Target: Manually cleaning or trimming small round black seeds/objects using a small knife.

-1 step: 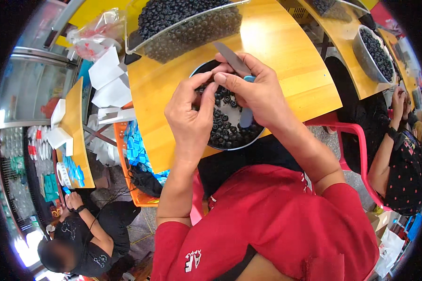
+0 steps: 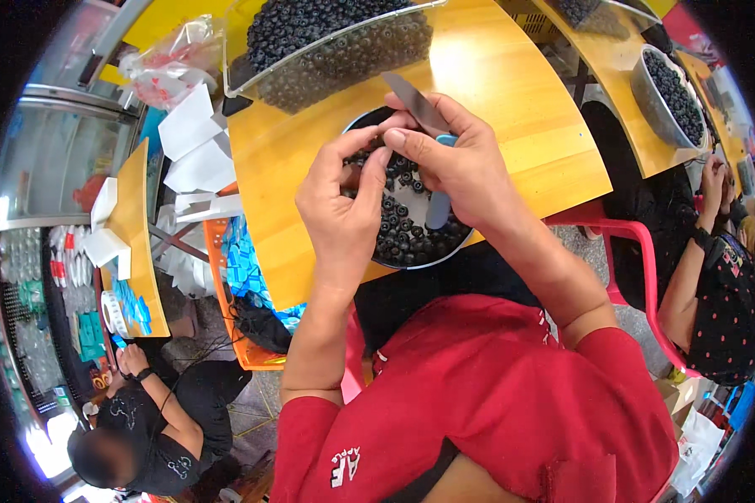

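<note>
A round bowl (image 2: 432,264) with a dark rim sits at the table's near edge, with blueberries (image 2: 404,243) around a pale bare patch of its bottom. Over it my two hands meet at the fingertips. My right hand (image 2: 466,163) is wrapped round the blue handle of a knife (image 2: 413,99), whose grey blade points away and to the left. Its thumb and forefinger also come together at my left fingertips. My left hand (image 2: 341,189) is closed in a pinch; whatever lies between the fingertips is hidden.
A clear plastic bin (image 2: 344,54) heaped with blueberries stands at the far side of the wooden table (image 2: 524,155). Left of the table is an orange crate (image 2: 220,277) with blue packets. People work at lower left and right, near another blueberry tub (image 2: 646,96).
</note>
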A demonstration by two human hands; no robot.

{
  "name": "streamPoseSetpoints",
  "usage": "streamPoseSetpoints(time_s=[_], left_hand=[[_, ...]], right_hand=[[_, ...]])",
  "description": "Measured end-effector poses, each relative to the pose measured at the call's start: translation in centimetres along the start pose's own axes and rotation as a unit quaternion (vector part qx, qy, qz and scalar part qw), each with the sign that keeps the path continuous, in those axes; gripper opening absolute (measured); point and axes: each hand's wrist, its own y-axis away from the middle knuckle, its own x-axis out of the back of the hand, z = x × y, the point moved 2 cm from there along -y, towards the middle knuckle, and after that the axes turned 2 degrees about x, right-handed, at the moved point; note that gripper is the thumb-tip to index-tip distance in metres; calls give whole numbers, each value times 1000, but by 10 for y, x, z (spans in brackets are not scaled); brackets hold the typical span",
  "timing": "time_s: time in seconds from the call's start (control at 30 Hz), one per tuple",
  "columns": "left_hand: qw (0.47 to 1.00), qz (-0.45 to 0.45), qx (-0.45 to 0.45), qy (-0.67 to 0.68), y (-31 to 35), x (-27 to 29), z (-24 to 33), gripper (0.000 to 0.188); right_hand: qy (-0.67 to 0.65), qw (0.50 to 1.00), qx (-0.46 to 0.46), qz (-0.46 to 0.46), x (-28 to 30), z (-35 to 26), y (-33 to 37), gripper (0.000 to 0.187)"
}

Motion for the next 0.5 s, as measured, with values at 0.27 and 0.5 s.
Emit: streamPoseSetpoints(time_s=[0.27,0.5], left_hand=[[928,-28,213,305,1,-3,2,21],[979,-12,136,154,-2,3,2,21]], right_hand=[[-90,995,-31,-21,-2,-5,1,34],[24,998,34,-47,0,-4,-4,33]])
